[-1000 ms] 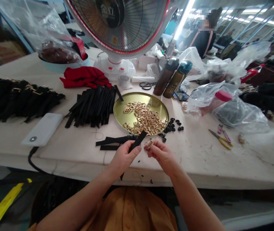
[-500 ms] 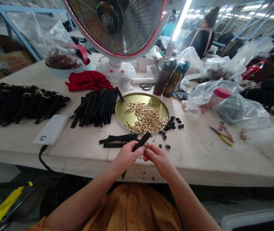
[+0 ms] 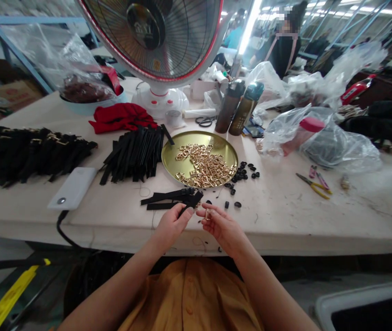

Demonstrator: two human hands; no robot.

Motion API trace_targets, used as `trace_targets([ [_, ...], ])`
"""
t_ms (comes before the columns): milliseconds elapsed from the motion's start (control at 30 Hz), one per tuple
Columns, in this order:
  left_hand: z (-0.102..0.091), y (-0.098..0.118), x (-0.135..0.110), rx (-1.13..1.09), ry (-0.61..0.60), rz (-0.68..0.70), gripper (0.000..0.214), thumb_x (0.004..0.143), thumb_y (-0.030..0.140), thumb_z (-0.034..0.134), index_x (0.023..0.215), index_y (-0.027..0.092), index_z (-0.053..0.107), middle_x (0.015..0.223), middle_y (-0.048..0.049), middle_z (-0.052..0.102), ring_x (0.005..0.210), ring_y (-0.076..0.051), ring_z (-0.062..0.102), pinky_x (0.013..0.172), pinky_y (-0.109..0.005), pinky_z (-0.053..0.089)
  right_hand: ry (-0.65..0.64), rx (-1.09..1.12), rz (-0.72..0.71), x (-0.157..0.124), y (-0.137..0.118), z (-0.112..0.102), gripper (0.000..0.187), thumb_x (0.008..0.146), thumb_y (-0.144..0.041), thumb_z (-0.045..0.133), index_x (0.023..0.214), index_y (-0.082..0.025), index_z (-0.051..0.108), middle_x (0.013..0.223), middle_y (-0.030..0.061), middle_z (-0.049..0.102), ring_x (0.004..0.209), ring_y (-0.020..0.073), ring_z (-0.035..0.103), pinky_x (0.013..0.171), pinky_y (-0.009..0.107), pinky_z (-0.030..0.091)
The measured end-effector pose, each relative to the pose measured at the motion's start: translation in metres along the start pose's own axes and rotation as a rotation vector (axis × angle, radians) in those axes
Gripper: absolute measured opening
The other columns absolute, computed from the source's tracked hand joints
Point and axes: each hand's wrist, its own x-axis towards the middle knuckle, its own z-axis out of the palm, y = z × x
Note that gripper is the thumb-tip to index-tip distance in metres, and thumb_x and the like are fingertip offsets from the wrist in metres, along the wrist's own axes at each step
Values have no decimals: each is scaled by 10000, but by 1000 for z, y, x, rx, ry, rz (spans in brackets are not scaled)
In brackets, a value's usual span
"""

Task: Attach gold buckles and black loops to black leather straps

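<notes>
My left hand (image 3: 172, 224) is closed on a black strap (image 3: 190, 203), pinched near its end, at the table's front edge. My right hand (image 3: 220, 225) is closed on a small gold buckle (image 3: 207, 214), held just right of the strap's tip. Two more black straps (image 3: 163, 201) lie flat on the table behind my left hand. A round gold tray (image 3: 172, 155) holds a heap of gold buckles (image 3: 205, 166). Small black loops (image 3: 246, 174) are scattered to the tray's right.
A bundle of black straps (image 3: 134, 153) lies left of the tray, a pile of buckled straps (image 3: 26, 149) farther left, and a white power bank (image 3: 71, 187). A fan (image 3: 154, 37), red cloth (image 3: 122, 117), two bottles (image 3: 239, 106), plastic bags (image 3: 320, 138) and pliers (image 3: 311, 183) stand around. A person works at the back.
The strap in my left hand has dropped lower and now points less upright. My right hand has drawn slightly apart from the left, with the buckle showing between its fingers.
</notes>
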Motion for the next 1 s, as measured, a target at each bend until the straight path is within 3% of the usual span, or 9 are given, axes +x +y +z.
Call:
trace_targets([
  [133, 12, -3, -5, -55, -92, -29, 292, 756, 418, 501, 821, 140, 565, 676, 8, 564, 651, -125, 501, 605, -222, 393, 147, 62, -96, 7, 13, 0, 238, 660, -289, 652, 875, -216, 579, 827, 11, 676, 706, 118, 601, 636, 241, 439],
  [233, 25, -2, -5, -113, -108, -4, 275, 742, 367, 527, 868, 130, 585, 816, -23, 600, 761, -148, 523, 704, -247, 403, 155, 45, -221, 6, 25, 9, 189, 707, -302, 603, 873, -221, 559, 856, 7, 659, 801, 141, 596, 738, 285, 439],
  [333, 29, -2, -3, -149, -54, -73, 269, 748, 366, 509, 853, 127, 573, 686, 6, 569, 631, -121, 502, 611, -227, 396, 169, -73, -333, 0, 32, 17, 189, 760, -314, 549, 927, -227, 549, 917, 10, 631, 868, 145, 570, 822, 308, 412],
  [433, 24, -3, -1, -163, -47, -135, 264, 737, 390, 521, 795, 133, 547, 507, 66, 438, 465, -79, 393, 490, -199, 335, 188, -230, -409, -5, 32, 17, 174, 756, -297, 567, 914, -224, 556, 899, 7, 611, 855, 142, 554, 814, 294, 412],
  [533, 17, -1, 0, -170, -93, -160, 285, 723, 416, 533, 761, 133, 532, 467, 87, 362, 407, -57, 311, 427, -186, 269, 159, -356, -452, -8, 31, 10, 190, 736, -279, 593, 915, -226, 564, 824, -1, 599, 782, 137, 551, 735, 275, 430],
  [700, 13, 4, 1, -166, -197, -156, 314, 703, 432, 554, 788, 130, 551, 480, 78, 387, 394, -54, 315, 397, -185, 239, 91, -547, -443, -7, 29, -3, 235, 691, -266, 630, 921, -219, 624, 760, -4, 612, 680, 125, 533, 662, 267, 428],
  [867, 10, -3, -2, -216, -171, -133, 343, 794, 473, 414, 793, 143, 508, 427, 92, 315, 362, -61, 263, 361, -181, 211, 180, -195, -250, -5, 16, -6, 225, 647, -286, 684, 860, -215, 662, 697, -20, 616, 581, 79, 515, 595, 226, 449],
  [1000, 8, -11, -11, -23, -169, -34, 314, 818, 415, 406, 870, 146, 561, 473, 68, 392, 417, -75, 345, 415, -183, 268, 225, 120, -147, -3, 8, -4, 278, 584, -242, 737, 852, -205, 675, 737, -19, 618, 561, 51, 516, 533, 167, 469],
])
